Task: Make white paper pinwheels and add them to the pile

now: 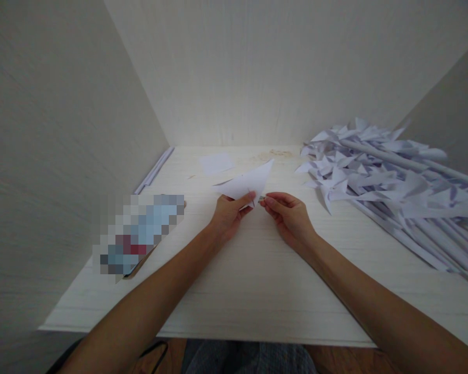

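Note:
My left hand (234, 210) is closed on a white sheet of paper (245, 179), thumb on top and fingers beneath. The paper is folded to a pointed shape, tilted up off the table, with a thin dark line or slit near the thumb. Just to the right of the paper's lower corner, my right hand (288, 213) pinches a small thin grey piece (261, 198) between thumb and fingertips. Most of that piece is hidden by the fingers, so its kind is unclear.
At the right lies a big heap of white paper pinwheels (335, 182) with rolled paper sticks (432, 239). Rolled paper (154, 170) rests by the left wall. A blurred-out flat object (148, 228) is at the left. A paper piece (217, 163) and brownish scraps (275, 154) lie behind.

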Demonstrator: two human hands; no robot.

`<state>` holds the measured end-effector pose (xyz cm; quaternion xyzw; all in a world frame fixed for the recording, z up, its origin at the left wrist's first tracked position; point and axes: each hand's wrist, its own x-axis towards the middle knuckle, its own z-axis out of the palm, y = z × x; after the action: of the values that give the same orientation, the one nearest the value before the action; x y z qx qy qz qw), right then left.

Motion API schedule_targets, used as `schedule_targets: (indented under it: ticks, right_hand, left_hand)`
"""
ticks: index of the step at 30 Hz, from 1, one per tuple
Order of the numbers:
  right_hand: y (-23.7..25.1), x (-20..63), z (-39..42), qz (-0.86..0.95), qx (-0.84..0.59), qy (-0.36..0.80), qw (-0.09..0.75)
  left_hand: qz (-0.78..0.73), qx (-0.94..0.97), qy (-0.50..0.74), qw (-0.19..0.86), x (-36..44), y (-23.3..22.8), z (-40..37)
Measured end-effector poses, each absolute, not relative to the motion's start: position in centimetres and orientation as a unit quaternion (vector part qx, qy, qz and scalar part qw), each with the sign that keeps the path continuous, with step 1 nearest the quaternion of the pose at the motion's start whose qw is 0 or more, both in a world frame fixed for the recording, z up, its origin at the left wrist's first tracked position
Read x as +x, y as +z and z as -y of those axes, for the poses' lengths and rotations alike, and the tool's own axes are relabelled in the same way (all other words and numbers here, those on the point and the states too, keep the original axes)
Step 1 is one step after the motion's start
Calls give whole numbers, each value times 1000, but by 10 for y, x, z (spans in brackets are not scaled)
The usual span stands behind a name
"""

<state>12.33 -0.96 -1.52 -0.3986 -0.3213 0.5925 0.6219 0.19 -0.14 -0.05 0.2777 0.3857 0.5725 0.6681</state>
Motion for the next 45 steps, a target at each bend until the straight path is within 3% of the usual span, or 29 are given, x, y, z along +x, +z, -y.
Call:
schedule_targets:
  ticks: [20,34,45]
  right_hand:
    - [-12,120,13,302,-383,631,603]
    - [-13,119,15,497,-423,481,585]
    - [-17,121,23,645,-423,295,563]
  left_hand:
    - [-344,212,553,729,7,2,4]
    - [-366,233,589,682,10,1,6]
    - [-384,263,557,688,11,2,7]
